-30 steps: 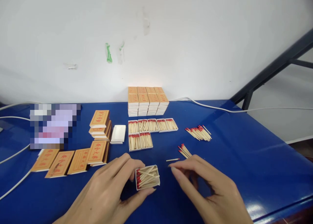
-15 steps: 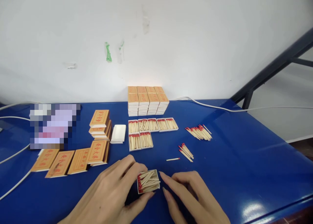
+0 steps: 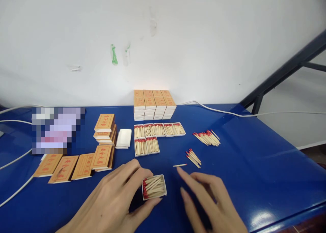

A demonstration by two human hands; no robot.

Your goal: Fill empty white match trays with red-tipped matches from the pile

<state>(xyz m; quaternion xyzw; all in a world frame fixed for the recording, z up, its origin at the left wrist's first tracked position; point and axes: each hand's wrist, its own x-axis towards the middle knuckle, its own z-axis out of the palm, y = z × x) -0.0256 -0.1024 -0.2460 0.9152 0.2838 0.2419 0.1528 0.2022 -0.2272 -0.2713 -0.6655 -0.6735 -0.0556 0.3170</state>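
My left hand [image 3: 114, 195] grips a white matchbox tray [image 3: 165, 189] between thumb and fingers, near the front of the table. Red-headed matches [image 3: 154, 186] fill the tray, lying with their heads toward the left. To the right of it, my right hand [image 3: 207, 197] hovers with thumb and index finger apart and nothing between them. The index fingertip is just below a single match [image 3: 179, 165] lying on the table. A small bunch of matches [image 3: 193, 158] lies beyond that hand, and a larger pile of matches [image 3: 207, 138] sits farther back.
Filled matchbox trays [image 3: 146, 147] stand in two rows behind my hands, before a block of stacked matchboxes [image 3: 154, 104]. Upside-down white trays [image 3: 124, 138] and orange matchbox sleeves [image 3: 102, 157] are at left, near a blurred-out device [image 3: 58, 131]. White cables [image 3: 216, 110] cross the blue table [image 3: 254, 151].
My right hand has drawn away from the tray, moving right and slightly forward toward the single match. A match that jutted past the tray's right edge now lies inside it.
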